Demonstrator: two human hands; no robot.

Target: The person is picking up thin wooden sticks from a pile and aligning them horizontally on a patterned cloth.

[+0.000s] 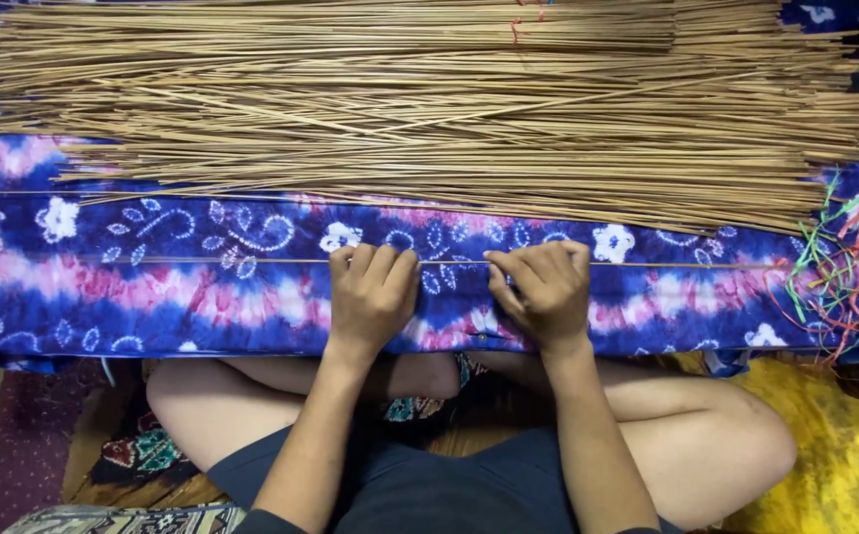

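A single thin tan stick lies lengthwise across a blue, pink and white patterned cloth. My left hand and my right hand rest side by side on the cloth, fingers curled, each pinching this stick near its middle. Behind them a wide heap of many similar thin sticks covers the far half of the cloth. My crossed bare legs show below the cloth's near edge.
A tangle of green, red and orange strings lies at the right end of the cloth. A yellow cloth is at the lower right. Patterned mats cover the floor at the lower left.
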